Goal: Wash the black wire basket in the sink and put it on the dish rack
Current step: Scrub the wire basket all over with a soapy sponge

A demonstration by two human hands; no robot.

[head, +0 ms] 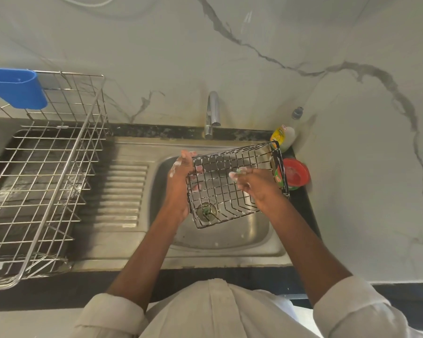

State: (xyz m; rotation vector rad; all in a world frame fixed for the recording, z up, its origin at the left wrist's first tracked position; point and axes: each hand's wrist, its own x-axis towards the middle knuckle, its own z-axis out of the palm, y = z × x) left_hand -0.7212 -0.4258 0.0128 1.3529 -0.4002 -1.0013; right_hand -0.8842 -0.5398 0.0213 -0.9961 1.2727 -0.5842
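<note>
The black wire basket [224, 189] is held tilted over the steel sink bowl [230, 235], with soap suds on its wires. My left hand [181, 176] grips its left edge. My right hand [252, 184] reaches inside the basket, fingers foamy and closed on a small green scrubber [241, 170] pressed to the wires. The silver dish rack [42, 181] stands on the counter to the left of the sink.
A chrome tap [213, 113] rises behind the sink, no water running. A soap bottle [285, 136] and a red bowl [296, 173] sit at the sink's right corner. A blue plastic holder [17, 87] hangs on the rack. The ribbed drainboard [122, 191] lies between rack and bowl.
</note>
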